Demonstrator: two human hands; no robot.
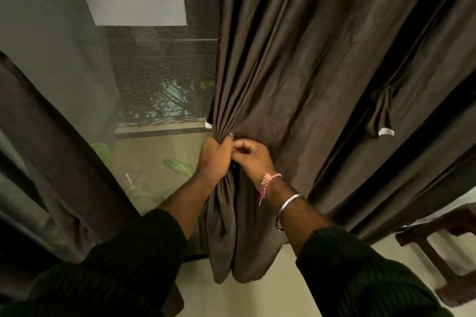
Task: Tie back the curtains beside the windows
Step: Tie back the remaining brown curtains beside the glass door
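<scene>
A dark brown curtain (296, 59) hangs right of the window and is gathered into a tight bunch at mid height. My left hand (215, 157) is wrapped around that bunch and squeezes it. My right hand (251, 157) is closed right beside it, fingers pinched at the gather; what it pinches is hidden. A white tip of a tie-back strap (208, 125) pokes out behind the bunch on the left. Further right a second strap with a white end (383, 116) dangles loose from the curtain. Below my hands the cloth hangs in a loose bulge.
A meshed window (164, 80) fills the middle left, with a sill below and green leaves (177, 166) outside. Another brown curtain (64, 152) hangs at the left. A brown wooden piece of furniture (438, 247) stands at the lower right on a pale floor.
</scene>
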